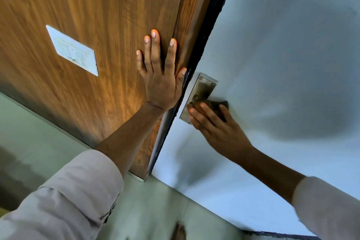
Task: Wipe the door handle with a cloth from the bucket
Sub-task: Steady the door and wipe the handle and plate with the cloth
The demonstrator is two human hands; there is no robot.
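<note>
A metal handle plate [202, 87] with screws at its corners is fixed on the pale blue-white door [282, 64], close to the door's dark edge. My right hand [216, 124] presses a dark brown cloth [218, 106] against the lower part of the plate; the cloth and my fingers hide the handle lever itself. My left hand [159, 76] lies flat, fingers spread, on the brown wooden panel [97, 25] just left of the door edge. No bucket is in view.
A white switch plate [73, 50] sits on the wooden panel at the left. A grey-green tiled floor [159, 210] runs along the bottom. A dark seal strip [210, 21] runs between panel and door.
</note>
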